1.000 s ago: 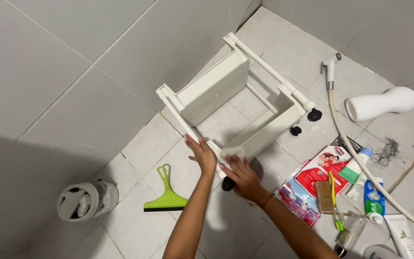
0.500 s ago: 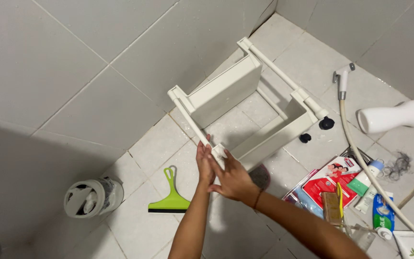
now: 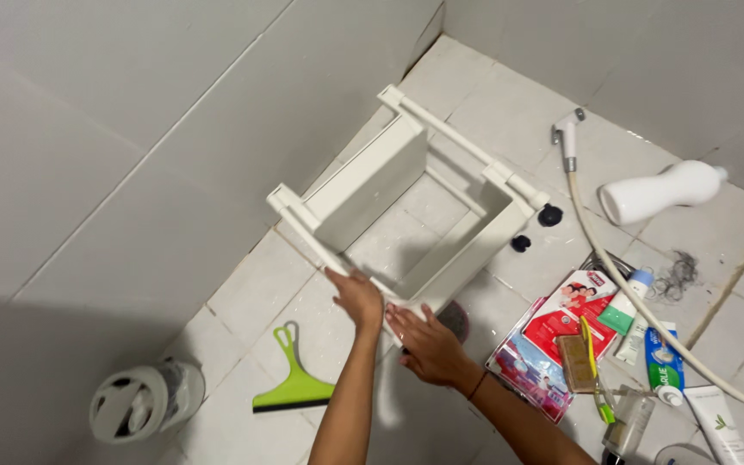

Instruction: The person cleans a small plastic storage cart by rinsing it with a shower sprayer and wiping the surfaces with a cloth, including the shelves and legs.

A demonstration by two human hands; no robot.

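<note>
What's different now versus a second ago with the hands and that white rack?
Half a second ago both hands were pressed together at the near corner post of the white rack; now they have spread apart. The left hand grips the near rail, and the right hand has slid toward the near-right corner. The rack still lies tipped on the floor; green squeegee and white bottle unmoved.

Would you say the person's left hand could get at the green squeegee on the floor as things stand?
Probably yes. The green squeegee lies flat on open floor tile just beside the left hand, which rests on the white shelf rack; nothing stands between them.
</note>
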